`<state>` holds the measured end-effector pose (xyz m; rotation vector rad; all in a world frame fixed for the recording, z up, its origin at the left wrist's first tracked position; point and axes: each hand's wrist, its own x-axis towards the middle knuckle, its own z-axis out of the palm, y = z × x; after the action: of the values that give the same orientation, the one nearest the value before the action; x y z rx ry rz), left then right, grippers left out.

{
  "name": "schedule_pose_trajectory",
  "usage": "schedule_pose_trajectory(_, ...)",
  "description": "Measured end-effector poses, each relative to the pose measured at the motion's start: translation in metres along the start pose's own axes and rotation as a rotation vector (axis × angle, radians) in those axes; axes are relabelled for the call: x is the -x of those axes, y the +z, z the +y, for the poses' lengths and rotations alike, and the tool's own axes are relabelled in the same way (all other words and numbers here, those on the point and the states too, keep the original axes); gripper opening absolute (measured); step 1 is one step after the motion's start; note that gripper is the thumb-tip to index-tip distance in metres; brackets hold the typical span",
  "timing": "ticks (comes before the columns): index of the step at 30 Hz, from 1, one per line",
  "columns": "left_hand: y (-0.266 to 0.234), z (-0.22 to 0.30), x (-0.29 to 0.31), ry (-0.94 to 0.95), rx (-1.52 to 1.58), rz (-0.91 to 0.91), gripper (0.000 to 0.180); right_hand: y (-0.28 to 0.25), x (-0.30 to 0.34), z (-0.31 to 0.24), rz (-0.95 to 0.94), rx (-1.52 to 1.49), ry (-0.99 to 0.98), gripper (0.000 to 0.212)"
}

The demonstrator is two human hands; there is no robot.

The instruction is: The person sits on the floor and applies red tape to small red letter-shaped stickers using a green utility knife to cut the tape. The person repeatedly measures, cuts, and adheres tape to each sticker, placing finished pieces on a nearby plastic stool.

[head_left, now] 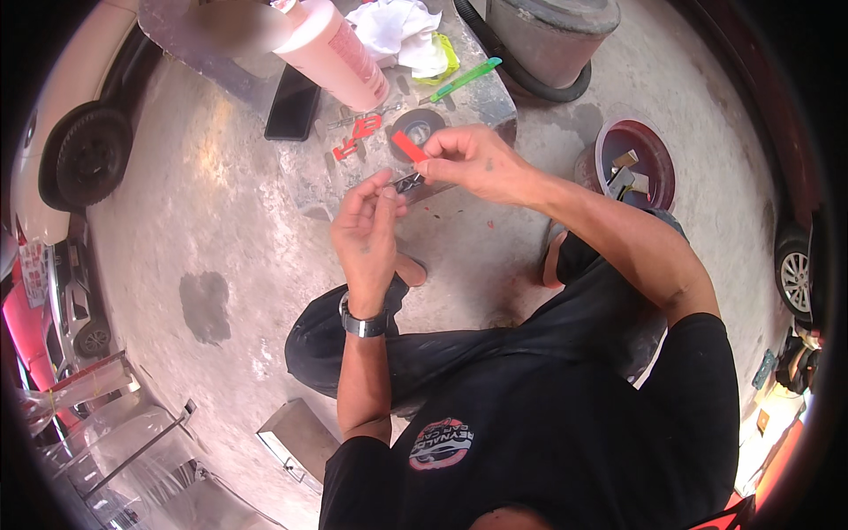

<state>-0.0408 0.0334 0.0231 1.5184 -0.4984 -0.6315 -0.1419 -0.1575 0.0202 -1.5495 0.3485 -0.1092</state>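
Note:
Between the finger and thumb of my right hand [477, 163] is a flat red strip [408, 147], pointing up and left. My left hand [367, 221] pinches a small dark, shiny piece [408, 183] whose far end meets my right fingertips. Both hands are above the near edge of a low, worn table [309, 181]. Just beyond them lies a dark, round thing with a pale centre [417, 131], partly hidden by the strip. Red cut-out pieces [357, 136] lie to its left. A green utility knife [461, 81] rests farther back.
A pinkish bottle [334, 55], black phone [292, 104] and white cloth [393, 34] are on the table. At right stand a dark red bucket [664, 181] with liquid and small items, and a grey drum [552, 40] with a black hose. A metal box [300, 437] sits at lower left.

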Motion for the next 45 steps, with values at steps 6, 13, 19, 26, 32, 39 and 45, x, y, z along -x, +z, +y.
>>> schedule_pose_trajectory(6, 0.011, 0.003, 0.001, 0.072, 0.149, 0.076, 0.038, 0.0, -0.002, 0.004, 0.017, -0.005, 0.009, 0.018)
schedule_pose_trajectory(13, 0.015, -0.01, 0.007, -0.107, 0.458, 0.12, 0.032, 0.006, -0.002, 0.003, 0.121, -0.048, -0.037, 0.017)
schedule_pose_trajectory(19, 0.009, -0.011, 0.002, -0.325, 0.693, 0.097, 0.026, 0.009, 0.001, -0.003, 0.147, 0.089, -0.098, 0.019)
schedule_pose_trajectory(26, 0.004, -0.011, 0.0, -0.375, 0.8, 0.138, 0.024, 0.013, 0.002, -0.001, 0.137, 0.15, -0.153, 0.02)
schedule_pose_trajectory(32, 0.007, -0.014, 0.002, -0.383, 0.801, 0.132, 0.024, 0.013, 0.002, -0.002, 0.106, 0.329, -0.353, 0.014)
schedule_pose_trajectory(39, 0.008, -0.021, 0.003, -0.315, 0.663, 0.153, 0.03, 0.011, 0.003, 0.005, 0.118, 0.482, -0.517, 0.012)
schedule_pose_trajectory(45, 0.007, -0.024, -0.004, -0.101, 0.372, 0.195, 0.032, 0.012, 0.009, -0.017, -0.023, 0.328, -0.255, 0.018)
